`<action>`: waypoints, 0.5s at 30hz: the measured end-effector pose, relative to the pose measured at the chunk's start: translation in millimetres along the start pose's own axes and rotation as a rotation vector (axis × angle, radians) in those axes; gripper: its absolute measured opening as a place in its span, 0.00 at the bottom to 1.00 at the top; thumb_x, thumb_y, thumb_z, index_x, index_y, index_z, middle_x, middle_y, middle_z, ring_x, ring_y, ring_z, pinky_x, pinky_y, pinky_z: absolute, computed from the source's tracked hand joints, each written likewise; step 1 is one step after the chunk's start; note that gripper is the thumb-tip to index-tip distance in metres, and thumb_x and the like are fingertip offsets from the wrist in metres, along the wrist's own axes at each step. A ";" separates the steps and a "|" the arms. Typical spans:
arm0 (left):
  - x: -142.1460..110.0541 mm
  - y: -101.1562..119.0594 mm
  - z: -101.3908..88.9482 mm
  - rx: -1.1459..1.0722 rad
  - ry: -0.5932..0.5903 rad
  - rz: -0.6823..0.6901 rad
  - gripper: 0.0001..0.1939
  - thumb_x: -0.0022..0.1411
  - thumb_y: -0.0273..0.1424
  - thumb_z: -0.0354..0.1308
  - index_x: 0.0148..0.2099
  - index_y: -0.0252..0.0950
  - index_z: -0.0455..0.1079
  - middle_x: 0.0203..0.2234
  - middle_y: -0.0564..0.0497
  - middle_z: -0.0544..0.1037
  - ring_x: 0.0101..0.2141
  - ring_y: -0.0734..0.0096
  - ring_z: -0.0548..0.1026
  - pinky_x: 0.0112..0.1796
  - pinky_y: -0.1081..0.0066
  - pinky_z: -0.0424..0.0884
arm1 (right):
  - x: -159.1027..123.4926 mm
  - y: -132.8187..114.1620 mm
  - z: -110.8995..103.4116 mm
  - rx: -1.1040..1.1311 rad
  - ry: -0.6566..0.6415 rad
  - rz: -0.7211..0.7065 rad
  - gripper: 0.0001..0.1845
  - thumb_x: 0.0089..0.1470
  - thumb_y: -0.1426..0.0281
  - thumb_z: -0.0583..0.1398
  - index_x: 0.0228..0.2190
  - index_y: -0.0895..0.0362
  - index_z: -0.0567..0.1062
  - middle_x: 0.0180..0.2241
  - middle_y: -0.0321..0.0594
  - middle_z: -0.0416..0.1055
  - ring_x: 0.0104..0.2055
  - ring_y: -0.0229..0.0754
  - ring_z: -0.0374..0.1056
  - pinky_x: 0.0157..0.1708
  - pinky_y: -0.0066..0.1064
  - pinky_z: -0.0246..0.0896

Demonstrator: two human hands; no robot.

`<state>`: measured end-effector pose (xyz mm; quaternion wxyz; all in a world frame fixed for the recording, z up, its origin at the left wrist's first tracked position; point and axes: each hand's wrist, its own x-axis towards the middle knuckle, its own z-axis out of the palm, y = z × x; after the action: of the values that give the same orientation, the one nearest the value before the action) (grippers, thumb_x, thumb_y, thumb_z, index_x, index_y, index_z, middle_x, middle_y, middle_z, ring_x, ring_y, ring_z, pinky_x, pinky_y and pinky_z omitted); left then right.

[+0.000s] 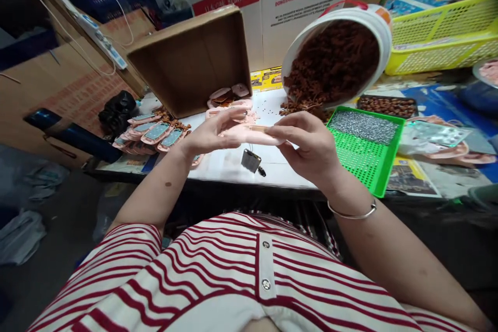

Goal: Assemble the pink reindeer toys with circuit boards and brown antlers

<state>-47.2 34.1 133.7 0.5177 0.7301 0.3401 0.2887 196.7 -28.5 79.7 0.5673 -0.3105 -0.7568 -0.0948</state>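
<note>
Pink casing [254, 137] clamped in fingers of my left hand [213, 130] and right hand [309, 148], over white tabletop [218, 170]; green tray [383, 174] near right hand.

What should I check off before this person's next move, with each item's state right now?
1. Left hand on the pink plastic shell: ok.
2. Right hand gripping the shell's other end: ok.
3. Square part below the shell properly wired to it: cannot tell.
4. Brown pieces all inside the tipped white bucket: not ok, some lie outside its mouth.
5. Small silver pieces contained in the green basket: ok, gathered at its far end.
</note>
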 end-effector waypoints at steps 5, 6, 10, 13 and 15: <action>-18.6 -10.9 23.5 -0.129 0.348 -0.139 0.42 0.51 0.55 0.71 0.61 0.37 0.69 0.43 0.45 0.78 0.34 0.70 0.78 0.31 0.73 0.74 | 0.2 -9.1 8.0 -0.151 0.015 -0.026 0.12 0.66 0.72 0.57 0.43 0.47 0.79 0.43 0.40 0.77 0.44 0.42 0.73 0.45 0.41 0.76; -21.6 -12.3 29.4 -0.218 0.313 -0.187 0.42 0.51 0.57 0.70 0.60 0.37 0.70 0.41 0.46 0.78 0.31 0.71 0.77 0.29 0.72 0.74 | -0.1 -13.0 10.7 -0.136 -0.021 -0.016 0.11 0.67 0.71 0.57 0.42 0.47 0.79 0.45 0.40 0.77 0.47 0.43 0.74 0.48 0.42 0.77; -29.6 -15.0 49.3 -0.584 0.191 -0.284 0.39 0.49 0.61 0.69 0.54 0.39 0.74 0.43 0.46 0.81 0.36 0.65 0.81 0.35 0.69 0.79 | -2.5 -33.3 24.7 -0.010 -0.202 -0.116 0.12 0.66 0.71 0.57 0.44 0.49 0.80 0.50 0.40 0.80 0.56 0.45 0.74 0.58 0.41 0.77; -32.7 -16.6 54.5 -0.709 0.141 -0.326 0.36 0.51 0.60 0.67 0.50 0.38 0.76 0.39 0.44 0.83 0.42 0.58 0.82 0.39 0.66 0.79 | -5.1 -47.4 36.7 0.139 -0.353 -0.230 0.14 0.66 0.74 0.56 0.45 0.51 0.81 0.53 0.39 0.79 0.60 0.45 0.74 0.62 0.40 0.74; -34.1 -18.5 53.5 -0.715 0.048 -0.388 0.33 0.52 0.59 0.65 0.46 0.36 0.78 0.33 0.43 0.83 0.41 0.54 0.82 0.40 0.63 0.78 | -7.2 -53.9 43.4 0.255 -0.443 -0.210 0.15 0.67 0.74 0.55 0.47 0.51 0.81 0.55 0.38 0.78 0.62 0.45 0.72 0.65 0.43 0.70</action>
<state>-30.0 -18.7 97.9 0.7755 0.4197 0.3617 0.3027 132.0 -52.2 69.6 0.4097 -0.1697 -0.8962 0.0133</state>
